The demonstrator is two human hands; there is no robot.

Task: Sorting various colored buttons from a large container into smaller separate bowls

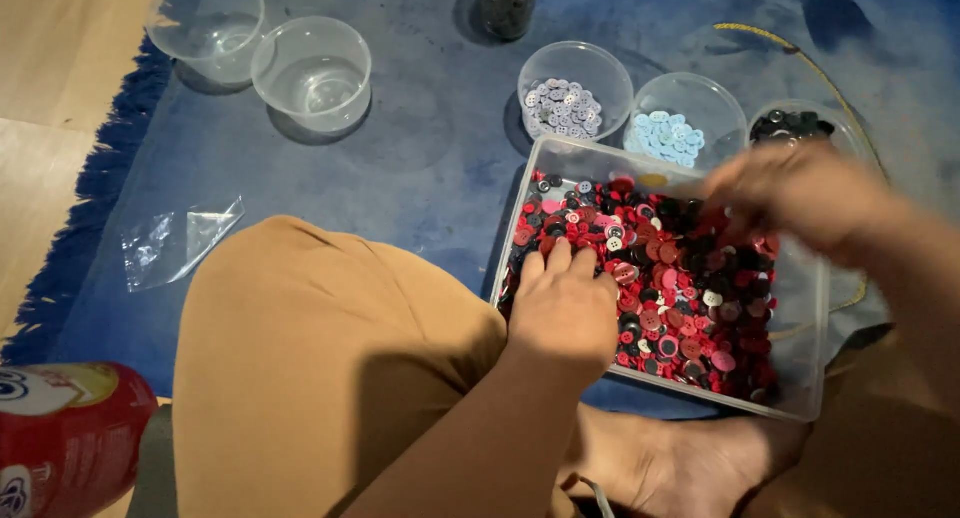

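Nearest, the left hand point(565, 313) rests on the mixed red and black buttons point(680, 298) in the clear rectangular tray point(805, 378), fingers point(558, 263) pressed together, pointing to twelve o'clock. At two o'clock the right hand point(795, 198) hovers blurred over the tray; I cannot tell its fingers' state. Beyond, small tubs hold grey buttons point(563, 106), pale blue buttons point(668, 136) and black buttons point(790, 126).
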